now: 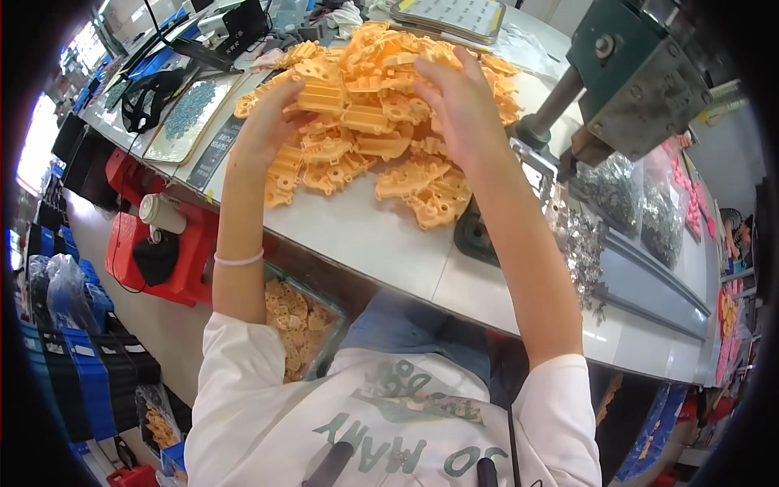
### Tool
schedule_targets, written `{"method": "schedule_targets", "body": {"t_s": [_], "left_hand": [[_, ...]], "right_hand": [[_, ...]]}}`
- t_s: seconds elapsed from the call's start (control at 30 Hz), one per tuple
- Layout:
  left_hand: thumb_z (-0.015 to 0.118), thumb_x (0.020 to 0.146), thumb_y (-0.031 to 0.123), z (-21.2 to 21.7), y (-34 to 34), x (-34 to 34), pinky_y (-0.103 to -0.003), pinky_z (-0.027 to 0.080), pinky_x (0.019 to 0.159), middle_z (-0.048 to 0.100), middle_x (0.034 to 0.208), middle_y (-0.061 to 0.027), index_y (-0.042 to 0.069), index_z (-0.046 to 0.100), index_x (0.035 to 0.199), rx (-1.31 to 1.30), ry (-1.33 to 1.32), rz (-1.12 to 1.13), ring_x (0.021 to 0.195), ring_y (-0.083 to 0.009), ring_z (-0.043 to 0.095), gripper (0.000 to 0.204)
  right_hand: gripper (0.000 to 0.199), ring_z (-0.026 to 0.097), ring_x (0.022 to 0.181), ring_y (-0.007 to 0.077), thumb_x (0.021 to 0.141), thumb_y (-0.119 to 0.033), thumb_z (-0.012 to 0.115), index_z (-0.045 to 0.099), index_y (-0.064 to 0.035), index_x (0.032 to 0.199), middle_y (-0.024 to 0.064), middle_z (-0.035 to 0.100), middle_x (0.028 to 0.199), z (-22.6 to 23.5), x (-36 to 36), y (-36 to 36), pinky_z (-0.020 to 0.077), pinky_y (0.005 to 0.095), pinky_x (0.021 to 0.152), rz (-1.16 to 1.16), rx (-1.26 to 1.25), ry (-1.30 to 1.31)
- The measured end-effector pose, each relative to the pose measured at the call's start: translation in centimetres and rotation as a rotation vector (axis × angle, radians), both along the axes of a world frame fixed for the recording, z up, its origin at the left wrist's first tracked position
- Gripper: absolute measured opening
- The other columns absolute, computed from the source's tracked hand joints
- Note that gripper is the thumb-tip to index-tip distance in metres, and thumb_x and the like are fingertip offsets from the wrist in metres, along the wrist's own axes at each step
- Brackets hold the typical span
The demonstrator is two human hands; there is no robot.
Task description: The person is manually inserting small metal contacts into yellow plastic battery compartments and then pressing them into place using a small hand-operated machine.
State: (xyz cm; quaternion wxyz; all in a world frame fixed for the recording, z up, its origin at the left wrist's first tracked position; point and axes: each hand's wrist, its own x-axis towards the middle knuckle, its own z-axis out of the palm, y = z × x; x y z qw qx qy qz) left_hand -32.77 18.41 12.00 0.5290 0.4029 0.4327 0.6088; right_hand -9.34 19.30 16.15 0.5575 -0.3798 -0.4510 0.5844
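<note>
Evidently holds both bare hands around a big heap of orange plastic parts (349, 109), spread across the far middle of the white table (365, 235). Sets the left hand (272, 122) at the left side of the heap, with thumb and fingers curved and fairly wide apart, near a ribbed orange part (320, 96). Cannot tell from this angle whether the fingertips touch that part. Places the right hand (458, 105) at the right side of the heap, also spread wide, with fingers pointing toward the far side. Leaves a broad gap between the two hands, full of orange parts of mixed shapes, some ribbed, others pierced with round holes. Has a small cluster (426, 191) of the same parts on the near side of the right hand.

Wears a white band (238, 260) on the left forearm and a white shirt (389, 430).

To the right, has a green and grey machine (633, 73) on the far side, loose silver metal pieces (580, 252) nearer, and a clear bag (608, 191) of dark grey parts close by. Also has a long grey channel (657, 284) at the near right, with pink parts (691, 195) farther off.

To the left, has small bluish-grey pieces (195, 105) on a pale tray (174, 148), plus a white cup (162, 213) on a red stool (182, 264) below table height.
</note>
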Motion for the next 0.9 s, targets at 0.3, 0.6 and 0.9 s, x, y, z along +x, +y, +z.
{"method": "schedule_targets", "body": {"t_s": [0.3,0.6,0.9], "left_hand": [[0.053,0.087,0.045,-1.7,1.6,0.2,-0.040,0.039,0.096,0.050,0.122,-0.0172,0.002,0.043,0.130,0.189,1.232,0.554,0.106,-0.0302,0.055,0.061],[0.050,0.090,0.043,-0.7,1.5,4.6,-0.036,0.042,0.091,0.062,0.109,-0.0154,0.018,0.049,0.129,0.304,1.498,0.102,0.093,-0.0278,0.062,0.047],[0.059,0.086,0.032,0.1,4.3,6.2,-0.036,0.048,0.077,0.066,0.100,-0.0093,0.013,0.056,0.115,0.341,1.594,0.178,0.087,-0.0251,0.064,0.035]], "right_hand": [[0.035,0.055,0.094,0.0146,0.082,-0.008,0.061,0.052,-0.0029,0.116,0.0076,0.052,0.113,-1.7,4.4,-7.0,0.0454,0.0264,0.078,0.082,0.221,-0.300],[0.023,0.059,0.084,0.0121,0.080,0.000,0.060,0.059,0.0001,0.103,0.0061,0.061,0.100,-4.4,11.7,-15.0,0.0458,0.0254,0.078,0.133,0.187,-0.456],[0.020,0.060,0.082,0.0141,0.078,0.004,0.059,0.061,0.0026,0.097,0.0078,0.063,0.090,-5.6,16.9,-19.2,0.0458,0.0254,0.077,0.002,0.211,-0.529]]}}
